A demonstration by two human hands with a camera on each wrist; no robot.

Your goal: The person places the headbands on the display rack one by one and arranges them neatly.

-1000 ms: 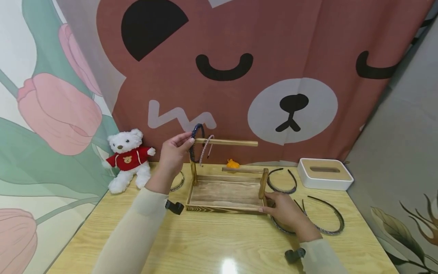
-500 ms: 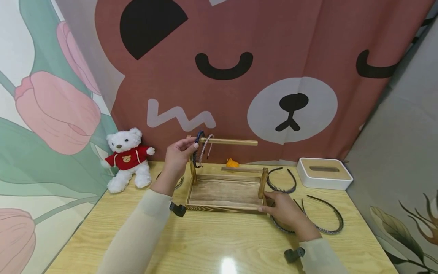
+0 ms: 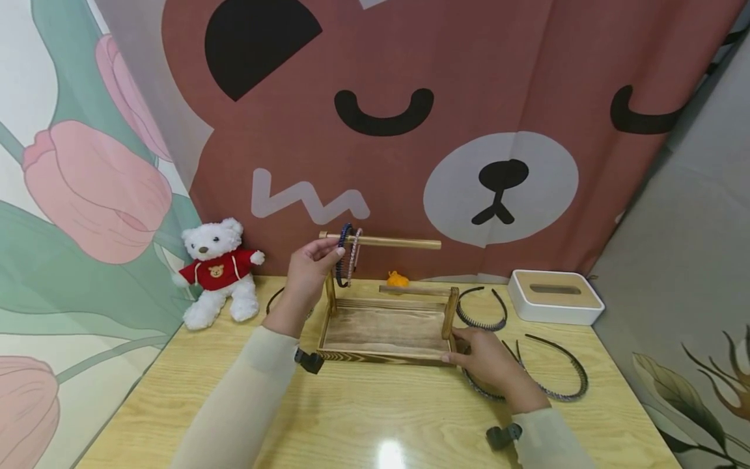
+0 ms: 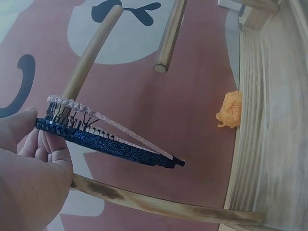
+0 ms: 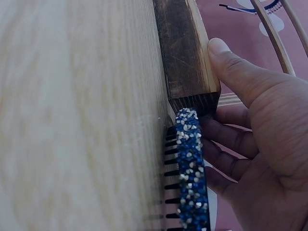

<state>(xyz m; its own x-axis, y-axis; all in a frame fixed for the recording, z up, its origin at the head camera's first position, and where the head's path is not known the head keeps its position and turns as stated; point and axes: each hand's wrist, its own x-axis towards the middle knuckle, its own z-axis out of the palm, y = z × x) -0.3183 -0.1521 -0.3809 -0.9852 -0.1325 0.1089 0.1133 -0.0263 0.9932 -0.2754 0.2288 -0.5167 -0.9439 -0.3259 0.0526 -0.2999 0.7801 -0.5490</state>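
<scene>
A wooden rack (image 3: 383, 356) with a tray base stands on the table. On its upper rod (image 3: 404, 243) hang a dark blue headband (image 4: 110, 144) and a pale pink headband (image 3: 353, 260), side by side near the rod's left end. My left hand (image 3: 307, 270) pinches the blue headband between thumb and fingers, close to the rod. At the rack's right front corner, my right hand (image 3: 486, 358) grips the base, thumb on one side and fingers on the other. Beside those fingers lies a blue and silver glittery headband (image 5: 190, 168) with black teeth.
More headbands lie on the table: one toothed headband (image 3: 483, 326) behind the rack's right end, another headband (image 3: 577, 371) at the right. A tissue box (image 3: 556, 296) sits at the back right, a white teddy bear (image 3: 219, 273) at the left, and a small orange item (image 3: 398, 280) behind the rack.
My left hand has moved the blue headband rightward along the upper rod, up against the pink one, which now hangs straighter. The right hand stays on the rack.
</scene>
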